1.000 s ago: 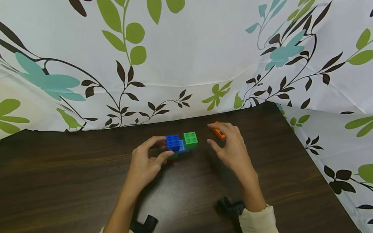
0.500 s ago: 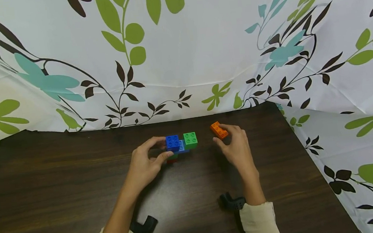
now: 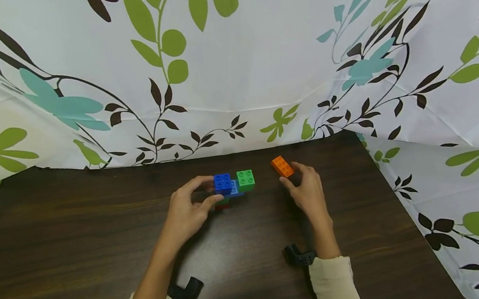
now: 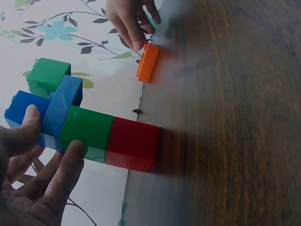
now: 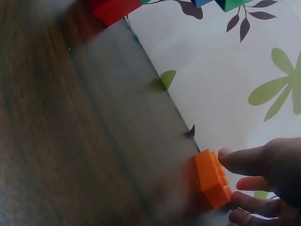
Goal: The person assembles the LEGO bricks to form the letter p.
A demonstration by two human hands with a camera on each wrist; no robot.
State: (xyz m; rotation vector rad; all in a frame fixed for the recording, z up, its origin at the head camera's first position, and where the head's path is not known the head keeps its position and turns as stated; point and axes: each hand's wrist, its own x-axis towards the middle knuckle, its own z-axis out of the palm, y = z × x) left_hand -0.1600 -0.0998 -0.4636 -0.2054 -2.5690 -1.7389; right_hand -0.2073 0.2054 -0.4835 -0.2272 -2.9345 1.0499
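Observation:
My left hand point(image 3: 188, 209) holds a stack of toy building bricks, thumb against the dark blue brick point(image 3: 222, 183) on top. In the left wrist view, the stack's red brick point(image 4: 132, 143) is at the base on the table, followed by a green brick point(image 4: 87, 128) and a long blue brick point(image 4: 63, 104). A second green brick point(image 3: 246, 180) sits on the long brick's other end. An orange brick point(image 3: 282, 166) lies on the table to the right, studs up. My right hand point(image 3: 310, 193) is right beside it, fingers loosely bent and not wrapped around it.
A dark wooden table point(image 3: 80, 251) lies under everything. White leaf-patterned cloth point(image 3: 258, 70) hangs along its back edge and right side. Black wrist mounts point(image 3: 186, 291) show near both cuffs.
My right hand has drawn back a little to the right and towards me, uncovering the orange brick, which stays on the table. The left hand and stack have not moved.

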